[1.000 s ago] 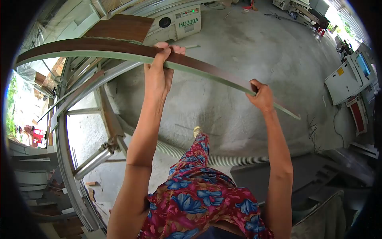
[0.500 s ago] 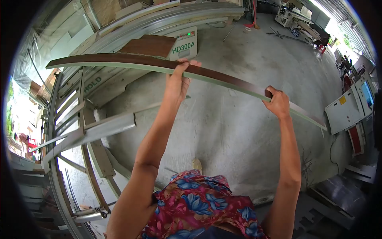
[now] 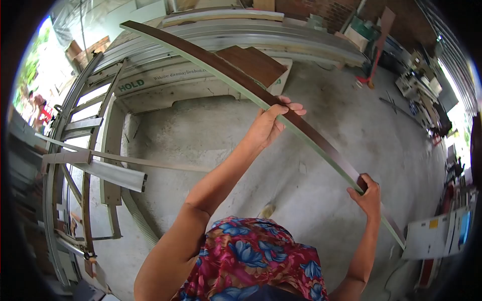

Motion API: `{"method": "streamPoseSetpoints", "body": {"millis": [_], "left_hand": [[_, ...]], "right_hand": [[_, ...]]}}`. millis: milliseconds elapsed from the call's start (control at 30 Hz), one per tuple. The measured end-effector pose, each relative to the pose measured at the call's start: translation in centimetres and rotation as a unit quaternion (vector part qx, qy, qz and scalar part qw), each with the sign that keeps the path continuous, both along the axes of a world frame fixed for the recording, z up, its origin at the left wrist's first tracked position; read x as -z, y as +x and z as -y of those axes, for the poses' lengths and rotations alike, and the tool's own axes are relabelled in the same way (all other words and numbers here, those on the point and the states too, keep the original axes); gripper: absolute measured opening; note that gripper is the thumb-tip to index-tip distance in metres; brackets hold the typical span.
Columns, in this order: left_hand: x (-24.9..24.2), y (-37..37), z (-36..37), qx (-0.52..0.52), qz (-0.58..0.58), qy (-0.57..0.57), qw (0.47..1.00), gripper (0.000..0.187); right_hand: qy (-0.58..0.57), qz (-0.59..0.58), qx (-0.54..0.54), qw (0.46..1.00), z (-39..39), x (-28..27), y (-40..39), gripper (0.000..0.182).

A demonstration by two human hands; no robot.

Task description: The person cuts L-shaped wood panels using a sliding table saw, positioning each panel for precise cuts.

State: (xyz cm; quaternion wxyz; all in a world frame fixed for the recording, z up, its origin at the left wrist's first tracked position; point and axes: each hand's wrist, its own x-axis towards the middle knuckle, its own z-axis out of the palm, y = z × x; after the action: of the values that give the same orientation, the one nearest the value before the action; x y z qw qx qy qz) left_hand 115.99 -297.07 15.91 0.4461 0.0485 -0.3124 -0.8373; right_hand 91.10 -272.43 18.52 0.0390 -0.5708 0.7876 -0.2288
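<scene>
A long narrow board (image 3: 216, 62) with a dark brown face and a pale green edge slants from the upper left down to the lower right. Near its middle, my left hand (image 3: 273, 120) supports it from below, thumb on the near edge and fingertips showing past the far side. Farther down, my right hand (image 3: 366, 194) is wrapped round the board, with its thumb on the green edge. Beyond the board, brown panel pieces (image 3: 258, 65) lie on the machine (image 3: 165, 83) marked HOLD.
A metal frame (image 3: 93, 145) stands at the left, with an aluminium profile (image 3: 115, 173) sticking out. A hose (image 3: 138, 218) runs along the floor. At the lower right is a white cabinet (image 3: 424, 238). A person (image 3: 38, 103) is far off at the left.
The board has tilted more steeply, its right end lower in view, and both hands have shifted right with it, still holding it. The view has turned, so the machine appears farther right.
</scene>
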Motion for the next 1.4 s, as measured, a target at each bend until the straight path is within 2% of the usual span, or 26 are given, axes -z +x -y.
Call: {"method": "streamPoseSetpoints", "body": {"millis": [100,133,233,367,400,533,600,633,700,767,900,1000,1300,1400], "left_hand": [[-0.8,-3.5,3.9,-0.030,-0.038,0.015,0.999,0.022],[-0.9,-4.1,5.0,-0.034,-0.045,0.023,0.998,0.023],[-1.3,-4.7,8.6,-0.059,-0.096,0.027,0.993,0.025],[-0.5,-5.7,15.5,-0.099,-0.157,-0.006,0.983,0.028],[-0.3,-5.5,16.3,-0.111,-0.170,-0.014,0.979,0.029],[0.3,-6.2,25.2,-0.122,-0.208,-0.067,0.968,0.039],[-0.1,-7.1,29.5,-0.113,-0.213,-0.102,0.965,0.045],[-0.3,-7.5,31.3,-0.111,-0.214,-0.094,0.966,0.047],[-1.4,-8.9,35.6,-0.097,-0.214,-0.077,0.969,0.052],[-1.7,-11.1,39.3,-0.139,-0.201,-0.025,0.969,0.050],[-1.8,-15.1,46.4,-0.244,-0.187,0.074,0.949,0.055],[-0.6,-18.4,52.1,-0.328,-0.174,0.148,0.917,0.053],[3.7,-29.7,66.9,-0.356,-0.215,0.235,0.879,0.053],[5.6,-31.6,71.1,-0.364,-0.223,0.234,0.874,0.052]], "right_hand": [[-0.010,0.141,-0.077,0.987,5.5,-0.4,-5.7,0.030],[0.027,0.210,-0.090,0.973,7.5,-0.6,-7.7,0.029],[0.083,0.262,-0.145,0.951,13.0,-2.1,-10.3,0.030],[0.287,0.339,-0.213,0.870,23.9,-0.1,-16.3,0.033],[0.294,0.332,-0.238,0.864,25.4,0.1,-16.1,0.032],[0.182,0.230,-0.276,0.915,35.5,1.6,-17.5,0.035],[0.141,0.214,-0.284,0.924,41.0,1.5,-18.9,0.035],[0.126,0.209,-0.281,0.928,43.0,1.5,-19.4,0.036],[0.073,0.107,-0.286,0.949,47.9,0.7,-20.9,0.037],[0.021,0.022,-0.275,0.961,51.7,-0.2,-22.1,0.037],[-0.111,-0.019,-0.272,0.956,57.0,-1.0,-23.6,0.035],[-0.131,-0.085,-0.264,0.952,61.4,-2.1,-24.8,0.035],[-0.174,-0.183,-0.297,0.921,78.2,-1.2,-36.5,0.031],[-0.147,-0.171,-0.313,0.922,83.5,-0.5,-39.0,0.029]]}}
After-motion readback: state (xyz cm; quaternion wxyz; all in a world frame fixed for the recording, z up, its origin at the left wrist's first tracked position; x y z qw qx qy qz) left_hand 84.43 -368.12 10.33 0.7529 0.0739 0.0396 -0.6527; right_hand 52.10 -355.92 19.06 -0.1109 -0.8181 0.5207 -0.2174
